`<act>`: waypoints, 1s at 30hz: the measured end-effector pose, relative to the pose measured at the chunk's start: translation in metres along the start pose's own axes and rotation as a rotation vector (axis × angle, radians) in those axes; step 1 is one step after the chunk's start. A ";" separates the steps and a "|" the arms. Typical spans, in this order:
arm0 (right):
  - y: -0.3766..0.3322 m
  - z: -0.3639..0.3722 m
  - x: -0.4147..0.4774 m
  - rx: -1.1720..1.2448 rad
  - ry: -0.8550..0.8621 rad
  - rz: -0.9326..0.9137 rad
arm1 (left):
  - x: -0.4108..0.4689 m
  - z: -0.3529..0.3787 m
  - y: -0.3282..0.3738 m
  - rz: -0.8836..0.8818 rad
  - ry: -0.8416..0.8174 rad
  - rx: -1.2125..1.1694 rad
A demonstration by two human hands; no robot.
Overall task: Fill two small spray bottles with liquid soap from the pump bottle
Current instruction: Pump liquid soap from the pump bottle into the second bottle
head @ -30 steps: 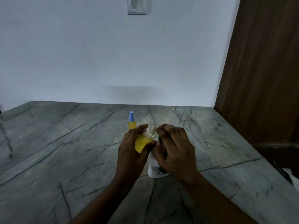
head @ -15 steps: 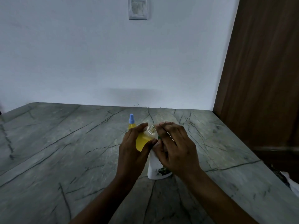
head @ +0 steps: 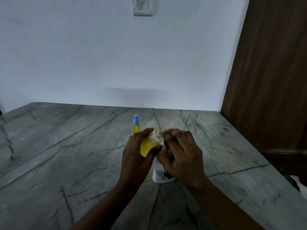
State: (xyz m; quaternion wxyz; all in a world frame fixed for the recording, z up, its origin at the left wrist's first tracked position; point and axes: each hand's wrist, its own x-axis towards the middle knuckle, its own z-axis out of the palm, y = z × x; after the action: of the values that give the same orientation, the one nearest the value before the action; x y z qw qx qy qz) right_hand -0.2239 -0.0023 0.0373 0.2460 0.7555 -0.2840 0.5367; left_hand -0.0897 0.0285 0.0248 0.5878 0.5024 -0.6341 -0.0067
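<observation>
A big white wall (head: 99,55) stands behind a grey stone counter (head: 66,146), and a brown wooden door (head: 269,80) is on the right. In the middle of the counter the white pump bottle (head: 158,173) stands straight up; its dark label is too blurry to read, and the right hand (head: 181,156) is curled over its green top. The left hand (head: 136,156) is wrapped around the open spray bottle (head: 149,145), which has yellow soap inside and leans so its neck points up and right at the pump, while the blue-capped spray bottle (head: 136,127) stands straight up just behind that hand.
</observation>
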 end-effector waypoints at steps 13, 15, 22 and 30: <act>0.003 -0.007 0.008 -0.009 -0.007 -0.043 | 0.005 0.001 0.004 0.019 0.016 -0.021; 0.004 -0.008 0.009 -0.002 -0.011 -0.045 | 0.006 0.001 0.004 0.020 0.019 -0.021; 0.004 -0.007 0.009 0.000 -0.032 -0.025 | 0.006 0.001 0.004 0.022 0.024 -0.015; 0.000 -0.001 0.003 0.024 -0.004 0.010 | 0.003 0.001 0.002 0.032 0.014 -0.002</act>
State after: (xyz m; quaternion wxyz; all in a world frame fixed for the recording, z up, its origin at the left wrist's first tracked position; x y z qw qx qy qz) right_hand -0.2242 -0.0022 0.0402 0.2339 0.7580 -0.2819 0.5397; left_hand -0.0911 0.0271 0.0277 0.5928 0.4914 -0.6380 0.0056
